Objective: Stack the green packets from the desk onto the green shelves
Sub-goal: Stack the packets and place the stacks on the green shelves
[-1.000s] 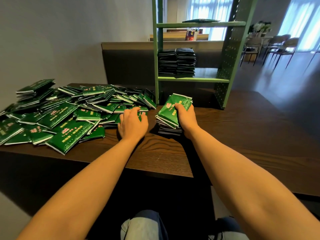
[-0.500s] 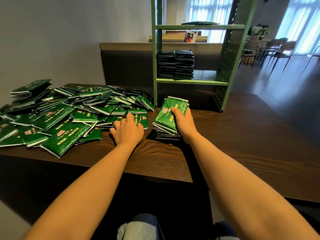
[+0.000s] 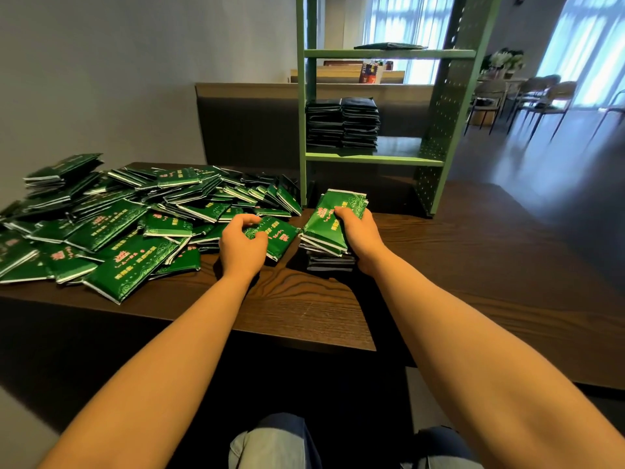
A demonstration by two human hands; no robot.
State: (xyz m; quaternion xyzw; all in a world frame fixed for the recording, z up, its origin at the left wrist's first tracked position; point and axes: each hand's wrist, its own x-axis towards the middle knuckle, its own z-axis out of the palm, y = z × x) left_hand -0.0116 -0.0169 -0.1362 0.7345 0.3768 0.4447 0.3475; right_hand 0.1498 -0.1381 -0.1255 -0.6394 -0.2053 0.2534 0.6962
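A: Where are the packets [image 3: 118, 228]?
B: Most lie heaped on the desk [image 3: 304, 309], left of the shelves [image 3: 372, 159].
A: And the hands?
B: The left hand [image 3: 241, 247] curls on one packet [image 3: 282, 236]; the right hand [image 3: 356, 233] grips a small stack [image 3: 323, 228].

Bare forearms [image 3: 176, 350], blue jeans [image 3: 274, 441] (faded at knees)

Nothing here can be read for sure. The packets [image 3: 128, 262] along the left edge of the desk [image 3: 439, 265] carry a red mark and a line of yellow characters, too blurred to make out. The packet [image 3: 280, 236] that the left hand [image 3: 241, 247] grips and the top of the stack [image 3: 324, 228] that the right hand [image 3: 358, 231] holds show the same print, also illegible.
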